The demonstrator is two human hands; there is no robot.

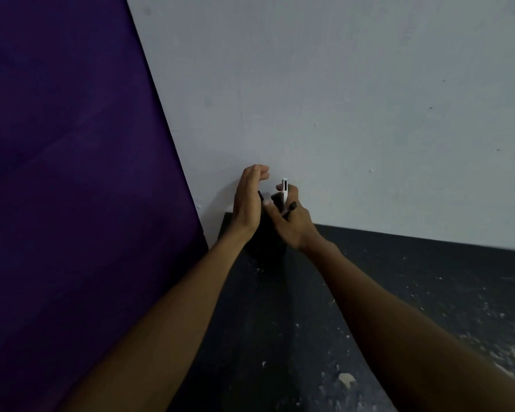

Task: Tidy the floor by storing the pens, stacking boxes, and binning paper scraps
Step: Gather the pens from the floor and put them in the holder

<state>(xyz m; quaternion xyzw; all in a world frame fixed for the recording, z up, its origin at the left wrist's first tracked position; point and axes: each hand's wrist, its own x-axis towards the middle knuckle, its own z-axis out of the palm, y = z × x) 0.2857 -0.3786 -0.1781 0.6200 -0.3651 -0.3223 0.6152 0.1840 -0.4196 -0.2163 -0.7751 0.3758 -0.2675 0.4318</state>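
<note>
Pens are clamped in the right hand, whose fingers are curled tight round them. The white pen is a smooth plastic barrel with a dark slot near its top. It stands upright above the knuckles, its lower end buried in the grip. The black pen is thinner and matte; only a short slanted stub shows just right of the white one, behind the fingers.

The left hand is seen edge-on, fingers straight and pressed together, the tips slightly bent toward the right hand. A thin dark sliver peeks out beside its palm; I cannot tell what it is.

Below and between both sets of fingers sits a dark container. It is nearly the same black as the floor, so its shape and rim are hard to make out.

Beyond the fingertips rises a pale, scuffed wall. Left of the left hand hangs a purple cloth, soft and faintly creased. Nearer than the wrists, the rough floor is speckled with flecks, the largest a pale scrap with torn edges.
</note>
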